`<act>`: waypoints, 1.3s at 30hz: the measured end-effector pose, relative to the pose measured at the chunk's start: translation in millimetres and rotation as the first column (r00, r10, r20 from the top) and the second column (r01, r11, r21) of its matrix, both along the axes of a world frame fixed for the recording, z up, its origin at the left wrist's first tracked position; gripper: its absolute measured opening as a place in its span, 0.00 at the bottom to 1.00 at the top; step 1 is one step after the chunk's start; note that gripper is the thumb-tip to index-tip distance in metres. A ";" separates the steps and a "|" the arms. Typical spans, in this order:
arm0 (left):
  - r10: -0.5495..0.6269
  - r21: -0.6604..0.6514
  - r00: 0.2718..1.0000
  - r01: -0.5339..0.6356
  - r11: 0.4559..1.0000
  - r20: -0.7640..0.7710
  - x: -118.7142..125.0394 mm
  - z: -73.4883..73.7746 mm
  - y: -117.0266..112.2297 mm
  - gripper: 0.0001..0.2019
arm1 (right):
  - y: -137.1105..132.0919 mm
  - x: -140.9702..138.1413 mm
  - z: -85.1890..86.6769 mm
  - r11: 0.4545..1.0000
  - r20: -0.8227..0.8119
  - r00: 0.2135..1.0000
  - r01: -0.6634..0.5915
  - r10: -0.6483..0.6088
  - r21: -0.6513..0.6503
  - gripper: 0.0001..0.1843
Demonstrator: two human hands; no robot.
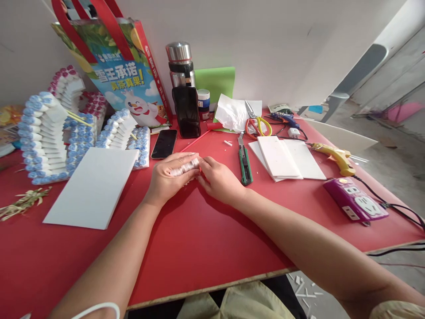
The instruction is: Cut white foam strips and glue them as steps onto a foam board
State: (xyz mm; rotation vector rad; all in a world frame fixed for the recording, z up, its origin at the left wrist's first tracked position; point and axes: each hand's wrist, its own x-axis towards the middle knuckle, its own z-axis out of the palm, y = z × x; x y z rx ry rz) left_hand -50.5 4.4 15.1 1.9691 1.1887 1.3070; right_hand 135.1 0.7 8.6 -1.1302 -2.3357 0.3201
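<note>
**Ridged white row [184, 167] held between two bare hands**

Left of the grip, a white board [91, 188] lies with its slanting right edge toward the person's left forearm, a strip of red tabletop [186, 248] between them. A phone [164, 144] lies just beyond the left hand [164, 175], which curls around the row, thumb near, fingers far. The fingertips of the right hand [221, 179] meet the row's right end; whether they pinch it cannot be told. Below the grip, red surface runs to the front edge, giving room on that side. Rightward, a green cutter [245, 164] lies near the right hand, then white sheets [282, 158], then a purple box [355, 201] toward the right edge.
</note>
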 end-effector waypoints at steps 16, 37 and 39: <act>0.239 -0.140 0.947 -0.213 0.967 0.212 7.0 2.2 3.0 0.18 | 33.5 12.3 12.6 0.924 0.117 0.925 0.371 -0.361 -0.090 0.35; 0.367 -0.071 0.766 -0.391 0.918 0.528 -29.1 -0.8 29.0 0.22 | -29.7 -34.8 -8.1 0.991 0.244 0.965 -0.075 0.099 -0.107 0.58; 0.366 -0.062 0.764 -0.395 0.916 0.531 -32.3 -1.4 29.6 0.22 | -51.2 -43.8 -3.3 0.973 0.237 0.945 -0.210 0.227 -0.093 0.58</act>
